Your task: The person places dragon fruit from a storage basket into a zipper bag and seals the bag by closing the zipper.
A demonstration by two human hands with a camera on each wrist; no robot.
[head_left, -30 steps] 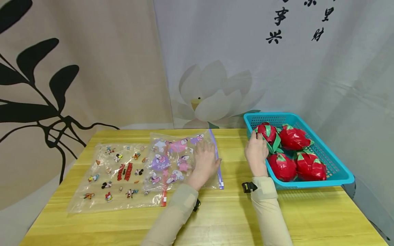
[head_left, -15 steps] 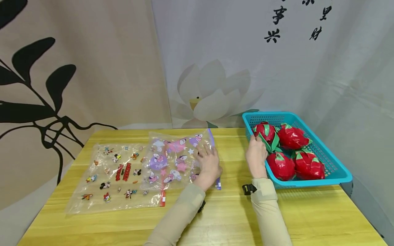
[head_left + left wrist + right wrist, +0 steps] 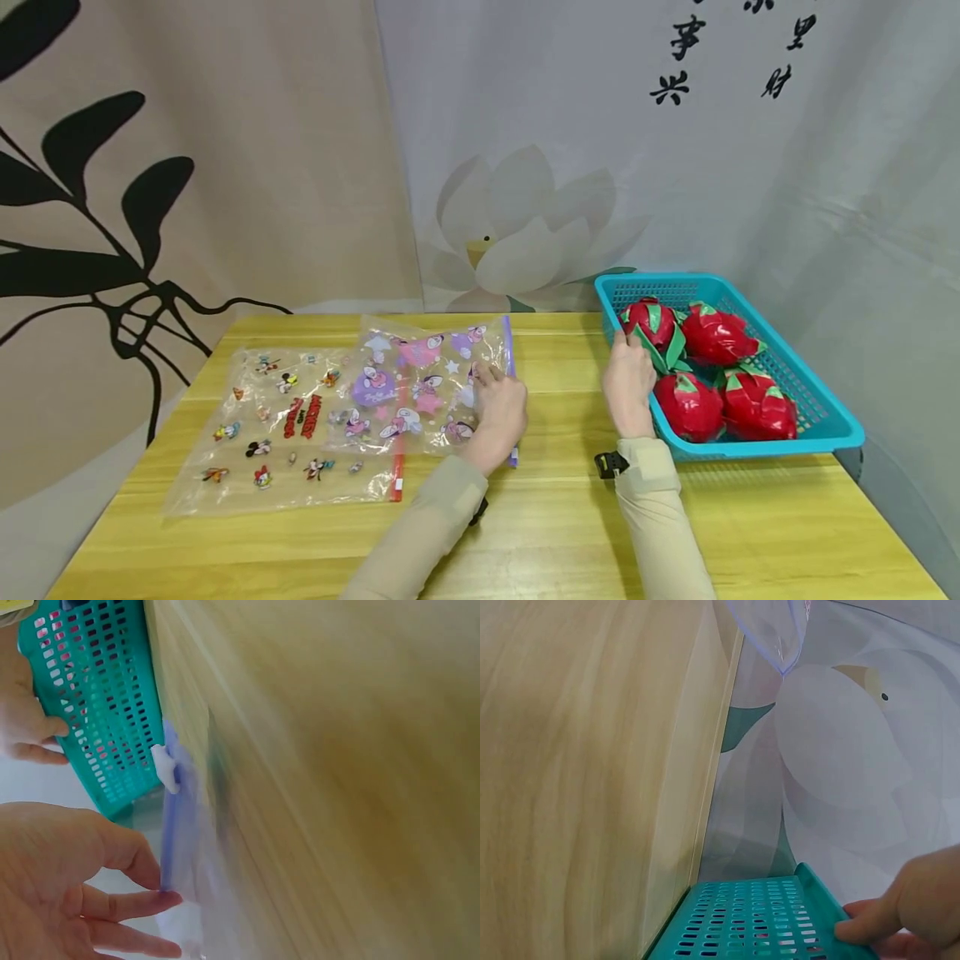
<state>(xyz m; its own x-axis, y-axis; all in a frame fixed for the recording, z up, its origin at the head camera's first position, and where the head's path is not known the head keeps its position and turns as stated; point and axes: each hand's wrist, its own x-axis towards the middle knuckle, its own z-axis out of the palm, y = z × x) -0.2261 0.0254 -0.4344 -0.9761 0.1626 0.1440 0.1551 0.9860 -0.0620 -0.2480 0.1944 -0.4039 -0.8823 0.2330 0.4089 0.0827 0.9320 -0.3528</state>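
My left hand pinches the purple zip edge of a clear bag with pink and lilac cartoon prints. In the left wrist view, thumb and index finger close on the purple zip strip, and a white slider sits farther along it. Part of that bag overlaps a second clear bag with a red zip and small cartoon figures. My right hand grips the left rim of a turquoise basket, thumb outside and fingers over the edge. Inside the basket lie several shiny red dragon fruits with green tips.
Both bags and the basket stand on a yellow wooden table. Behind it hangs a printed curtain with a lotus and dark leaves. The basket reaches the table's right side.
My left hand has gone from lying flat on the purple-zip bag to pinching its edge. That bag has shifted a little to the left. The right hand keeps its hold on the basket rim.
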